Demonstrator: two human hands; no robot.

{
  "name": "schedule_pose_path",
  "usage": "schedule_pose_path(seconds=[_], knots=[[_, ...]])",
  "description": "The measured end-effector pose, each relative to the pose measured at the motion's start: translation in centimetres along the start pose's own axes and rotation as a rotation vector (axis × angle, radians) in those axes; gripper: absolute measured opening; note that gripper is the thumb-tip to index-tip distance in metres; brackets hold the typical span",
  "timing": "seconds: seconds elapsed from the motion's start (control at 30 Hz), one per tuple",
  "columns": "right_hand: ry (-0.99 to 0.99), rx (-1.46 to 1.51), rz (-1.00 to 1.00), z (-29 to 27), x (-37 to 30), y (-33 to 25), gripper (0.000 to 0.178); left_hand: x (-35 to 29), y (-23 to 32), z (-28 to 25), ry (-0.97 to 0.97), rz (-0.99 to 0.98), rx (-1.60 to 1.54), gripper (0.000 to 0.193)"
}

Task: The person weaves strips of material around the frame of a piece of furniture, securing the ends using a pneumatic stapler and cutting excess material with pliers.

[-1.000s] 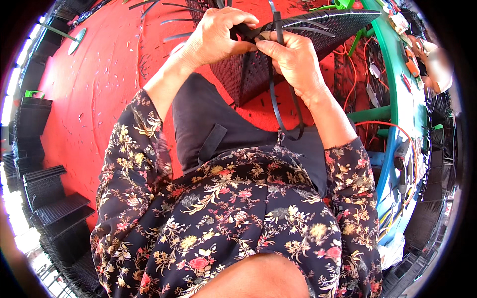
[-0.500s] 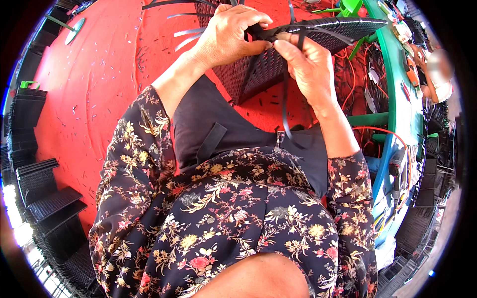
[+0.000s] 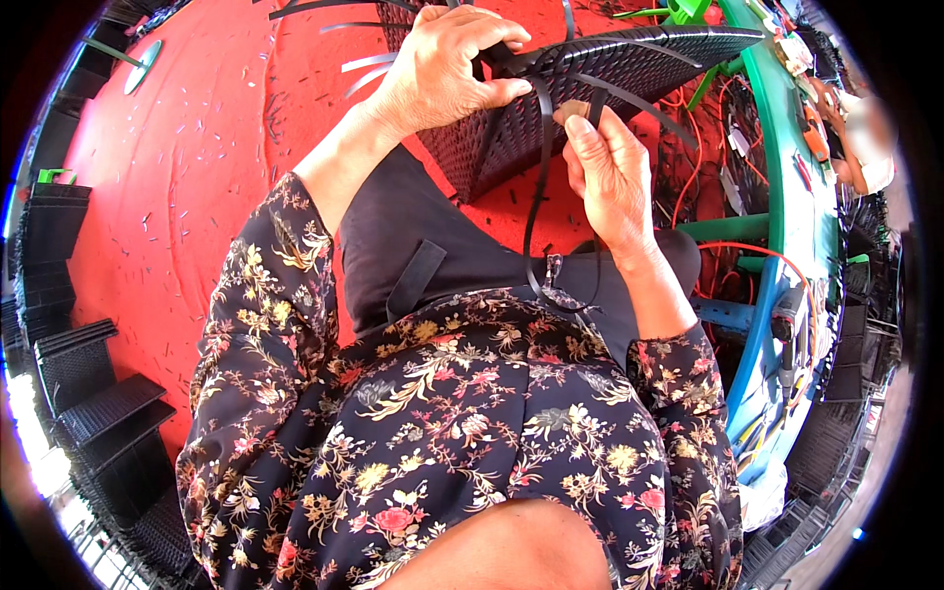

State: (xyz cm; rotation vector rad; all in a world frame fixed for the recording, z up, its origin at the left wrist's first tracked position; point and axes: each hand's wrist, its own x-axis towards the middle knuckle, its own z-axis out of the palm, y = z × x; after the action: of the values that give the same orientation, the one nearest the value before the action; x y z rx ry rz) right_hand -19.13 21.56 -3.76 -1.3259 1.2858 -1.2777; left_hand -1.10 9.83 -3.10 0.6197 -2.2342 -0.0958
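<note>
Red mat (image 3: pixel 177 197) underfoot, sprinkled with tiny dark offcuts. Loose black strip ends (image 3: pixel 354 64) lying flat near the top, just beside a crease in the mat. Stack of black woven panels (image 3: pixel 88 393) along the left edge, more of the same (image 3: pixel 44 246) higher up (bent by the lens). Small round pale disc (image 3: pixel 138 67) at the upper left. Green metal frame (image 3: pixel 777 177) curving down the right side, blue lower down. Orange cords (image 3: pixel 747 251) tangled under and around it. Small tools and oddments (image 3: pixel 816 118) on the frame's top, too small to tell apart. Dark floral dress (image 3: pixel 462 442) filling the lower middle.
</note>
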Motion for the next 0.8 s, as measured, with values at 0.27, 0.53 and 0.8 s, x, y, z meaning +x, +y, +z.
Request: schedule_pose_path(seconds=[0.27,0.53,0.8], knots=[[-0.023,-0.086,0.064,-0.3,-0.8,-0.1,0.03,0.1,0.0,0.0,0.009,0.018,0.021,0.045],[-0.053,-0.318,-0.062,-0.5,-1.3,-1.0,0.026,0.2,0.0,-0.1,0.022,0.023,0.025,0.045],[-0.007,-0.189,-0.021,-0.4,-1.0,-0.6,0.02,0.2,0.3,-0.3,0.015,0.038,0.007,0.045]])
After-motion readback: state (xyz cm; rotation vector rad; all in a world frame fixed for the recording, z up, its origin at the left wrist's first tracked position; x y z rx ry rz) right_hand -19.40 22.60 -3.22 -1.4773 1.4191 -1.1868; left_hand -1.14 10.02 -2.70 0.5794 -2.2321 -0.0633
